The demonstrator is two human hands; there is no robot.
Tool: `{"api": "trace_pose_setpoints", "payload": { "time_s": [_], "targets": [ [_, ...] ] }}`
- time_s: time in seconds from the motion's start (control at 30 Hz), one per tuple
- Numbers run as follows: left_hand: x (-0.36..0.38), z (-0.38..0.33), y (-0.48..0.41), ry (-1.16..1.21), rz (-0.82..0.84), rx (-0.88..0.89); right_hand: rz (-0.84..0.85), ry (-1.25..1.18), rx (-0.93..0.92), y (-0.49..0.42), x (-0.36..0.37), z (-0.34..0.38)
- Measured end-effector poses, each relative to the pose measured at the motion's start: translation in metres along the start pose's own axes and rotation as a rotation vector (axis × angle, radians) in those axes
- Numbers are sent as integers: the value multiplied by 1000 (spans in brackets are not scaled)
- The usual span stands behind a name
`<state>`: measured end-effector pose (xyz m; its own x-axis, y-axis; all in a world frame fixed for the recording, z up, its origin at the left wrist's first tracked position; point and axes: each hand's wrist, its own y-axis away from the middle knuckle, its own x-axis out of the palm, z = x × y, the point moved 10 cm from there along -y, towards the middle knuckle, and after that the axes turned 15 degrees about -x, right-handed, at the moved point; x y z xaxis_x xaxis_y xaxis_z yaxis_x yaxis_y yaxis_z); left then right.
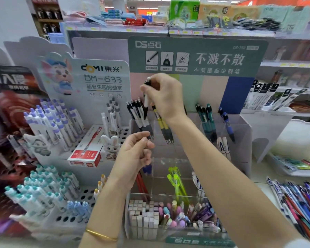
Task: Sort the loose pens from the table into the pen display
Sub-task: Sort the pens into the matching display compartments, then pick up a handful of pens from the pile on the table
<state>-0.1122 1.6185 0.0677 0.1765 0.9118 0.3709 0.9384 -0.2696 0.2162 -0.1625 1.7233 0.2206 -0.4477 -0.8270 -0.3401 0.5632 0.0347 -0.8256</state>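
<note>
Head view: right hand (166,97) pinches a black-and-white pen (146,101) over the pen display (243,133), back-left compartment, beside matching pens (138,111); left hand (138,149) curled, contents unclear. Big heap of loose pens (297,203) on counter (259,187): most sorting probably left.

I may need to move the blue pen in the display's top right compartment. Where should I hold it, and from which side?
Pinch the blue pen by its upper end, from above. It leans tip-down inside the clear display, whose walls block the sides; only its top stands free.
</note>
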Motion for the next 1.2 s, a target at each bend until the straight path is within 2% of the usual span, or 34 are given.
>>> {"api": "trace_pose_setpoints", "payload": {
  "time_s": [0.13,0.2,0.37,0.53,0.67,0.77,0.9,1.03,1.2],
  "targets": [
    [-2,-1,2,-35,-27,1,342,287,30,12,50,-15],
    [-2,0,4,-55,-30,2,358,295,31,18,52,-14],
    [13,4,6,-92,33,6,151,58,88,32,-7,-3],
    [69,23,4,-208,163,-14,59,-73,213,99,-100,-14],
    [141,59,2,-231,323,-80,-43,-46,485,182,-180,-69],
    [205,103,4,-250,439,-170,-94,66,671,254,-247,-113],
    [286,178,4,-368,506,-298,-225,197,867,342,-353,-163],
    [334,272,-26,-548,409,-424,-274,270,967,396,-437,-211],
    [354,373,-70,-813,66,-465,-86,168,1079,429,-465,-279]
  ]
}}
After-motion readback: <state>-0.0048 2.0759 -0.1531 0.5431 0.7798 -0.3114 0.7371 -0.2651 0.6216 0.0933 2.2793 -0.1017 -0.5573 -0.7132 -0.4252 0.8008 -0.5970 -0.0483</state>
